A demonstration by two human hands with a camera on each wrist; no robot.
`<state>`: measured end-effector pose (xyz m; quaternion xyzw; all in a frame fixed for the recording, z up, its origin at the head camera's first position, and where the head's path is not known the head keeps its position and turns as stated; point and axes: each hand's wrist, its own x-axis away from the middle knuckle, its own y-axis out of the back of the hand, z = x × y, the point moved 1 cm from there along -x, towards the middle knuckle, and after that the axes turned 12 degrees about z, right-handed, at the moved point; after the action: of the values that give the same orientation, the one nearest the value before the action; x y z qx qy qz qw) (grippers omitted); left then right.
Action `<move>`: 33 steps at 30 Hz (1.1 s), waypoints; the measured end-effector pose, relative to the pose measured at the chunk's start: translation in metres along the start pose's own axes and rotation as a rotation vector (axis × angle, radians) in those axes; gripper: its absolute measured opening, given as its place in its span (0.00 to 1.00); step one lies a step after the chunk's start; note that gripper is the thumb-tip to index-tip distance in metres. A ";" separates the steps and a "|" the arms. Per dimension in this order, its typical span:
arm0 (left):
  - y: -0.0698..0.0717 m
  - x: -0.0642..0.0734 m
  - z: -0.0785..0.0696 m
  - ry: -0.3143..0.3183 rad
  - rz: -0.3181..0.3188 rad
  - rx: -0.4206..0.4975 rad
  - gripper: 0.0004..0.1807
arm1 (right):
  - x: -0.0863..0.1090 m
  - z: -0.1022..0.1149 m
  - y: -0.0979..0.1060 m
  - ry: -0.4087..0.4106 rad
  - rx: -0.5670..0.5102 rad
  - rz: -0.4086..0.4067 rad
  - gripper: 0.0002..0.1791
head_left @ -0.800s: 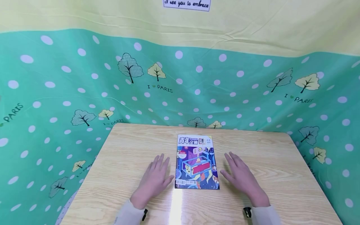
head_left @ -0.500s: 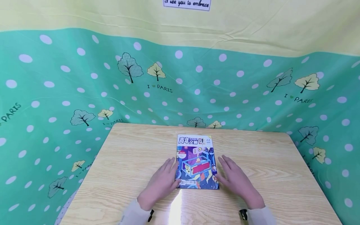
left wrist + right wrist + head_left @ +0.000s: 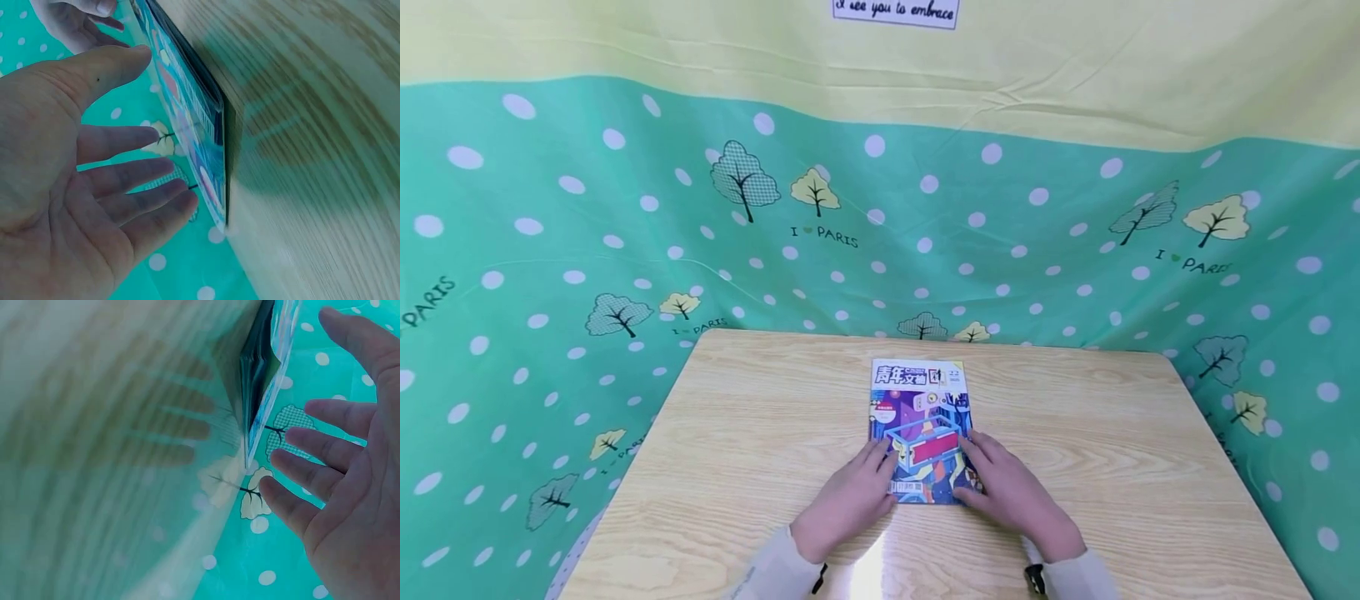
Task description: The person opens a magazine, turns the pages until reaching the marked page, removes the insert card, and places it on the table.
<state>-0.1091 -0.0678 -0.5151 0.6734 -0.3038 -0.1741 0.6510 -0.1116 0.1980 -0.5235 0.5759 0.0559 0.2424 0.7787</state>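
Observation:
A magazine [image 3: 921, 408] with a colourful purple and blue cover lies flat, face up, in the middle of the wooden table. Over its lower left side reaches my left hand [image 3: 853, 496], fingers extended and overlapping the cover in the head view. The left wrist view has that hand [image 3: 94, 175] spread just above the magazine's cover [image 3: 187, 119], gripping nothing. My right hand [image 3: 1011, 492] mirrors it at the lower right edge, fingertips over the cover. In the right wrist view, its fingers [image 3: 325, 447] are spread beside the magazine, whose page edges [image 3: 253, 369] show slightly parted.
The pale wooden table [image 3: 737, 417] extends to both sides of the magazine. Behind and around it hangs a green and cream curtain [image 3: 880, 217] with dots and trees. Glare [image 3: 867, 567] shines near the table's front.
Both hands have moved inward from either side of the magazine, and their fingers now overlap its lower part. The magazine has stayed in place.

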 end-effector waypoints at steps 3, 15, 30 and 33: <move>-0.001 -0.002 -0.002 0.026 0.047 0.015 0.37 | 0.001 0.001 -0.003 -0.010 0.006 0.037 0.48; -0.006 -0.005 -0.004 -0.027 0.063 -0.112 0.37 | -0.001 0.006 -0.009 0.012 0.047 0.116 0.45; -0.008 -0.008 0.005 -0.026 0.112 0.034 0.33 | -0.003 0.008 -0.008 -0.006 0.074 0.127 0.41; -0.008 -0.008 0.006 -0.028 0.122 0.062 0.32 | -0.002 0.009 -0.008 -0.001 0.065 0.132 0.40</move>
<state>-0.1174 -0.0681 -0.5247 0.6711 -0.3586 -0.1341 0.6348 -0.1073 0.1881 -0.5282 0.6036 0.0252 0.2911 0.7418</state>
